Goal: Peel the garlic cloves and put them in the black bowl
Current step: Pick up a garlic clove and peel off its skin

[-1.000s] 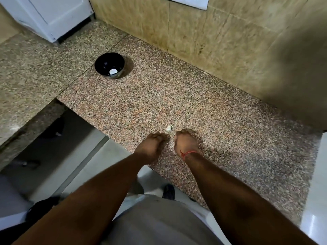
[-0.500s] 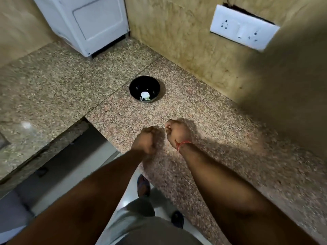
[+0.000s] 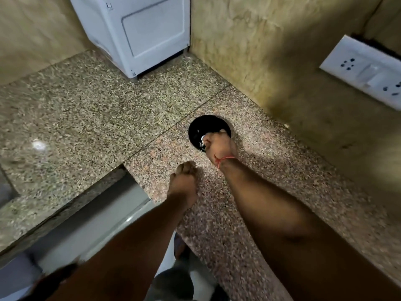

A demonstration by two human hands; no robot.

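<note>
Reaching out over the near rim of the black bowl [image 3: 206, 127], the right hand [image 3: 219, 146] hangs with its knuckles up and its fingers curled downward into the bowl's mouth. A small white piece, the garlic clove [image 3: 202, 139], shows at the fingertips on the hand's left edge; the view is too blurred to tell which way the clove points or where its long axis runs, and I cannot tell whether the fingers pinch it or it lies in the bowl. A second pale fleck just below it inside the bowl is equally unclear. The right forearm runs from the near right corner diagonally toward the bowl, and a red thread [image 3: 225, 159] circles the wrist.

The left hand [image 3: 184, 181] lies near the bowl but apart from it, just to the near left, over the speckled desk [image 3: 271, 181] close to its edge. Its fingers are bunched and curled toward the far side; whether they hold anything is hidden from this angle. Its forearm comes up from the near left.

The bowl stands upright on the desk, near the wall corner. A white appliance [image 3: 138, 33] stands at the far side, and a white socket plate [image 3: 366, 72] is on the right wall.
</note>
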